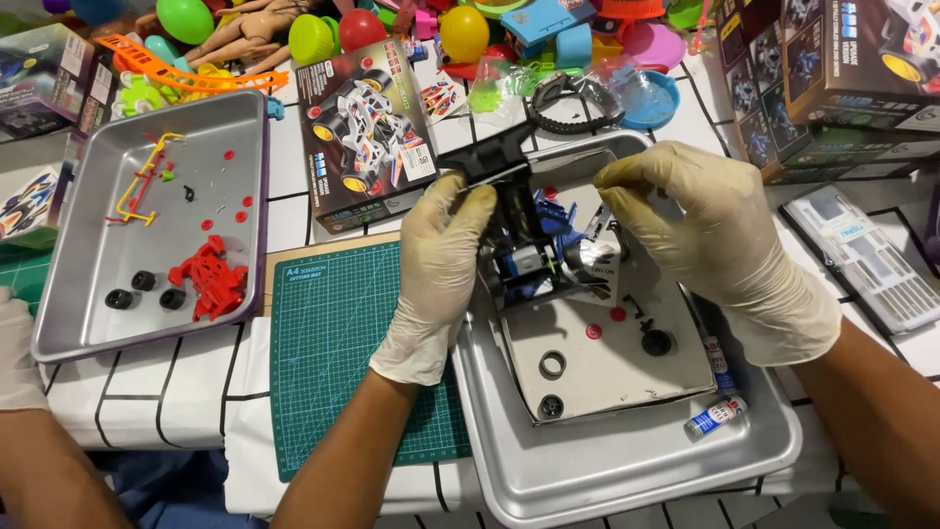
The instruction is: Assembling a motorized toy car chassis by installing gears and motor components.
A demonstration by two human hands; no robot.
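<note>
Nearest to us, our two forearms come up from the bottom edge into pale latex gloves. Our left hand (438,264) is closed around the left side of a small black and blue toy car chassis (529,250), thumb pressed at its upper end. Our right hand (710,235) curls over the top right, fingertips pinched on a small silvery piece at the chassis's side. We hold the chassis above the upper part of a metal tray (627,460).

Below the chassis, inside that tray, lies a grey card sheet (607,362) carrying two red buttons, a black ring and small black wheels. Two small batteries (717,415) rest at the sheet's right edge.

Left of the tray lies a green cutting mat (333,343), and above it a toy car box (367,127). Further left, a second metal tray (108,255) holds red plastic parts (211,279), black wheels and a yellow sprue. Another person's gloved hand (15,343) shows at the far left edge.
</note>
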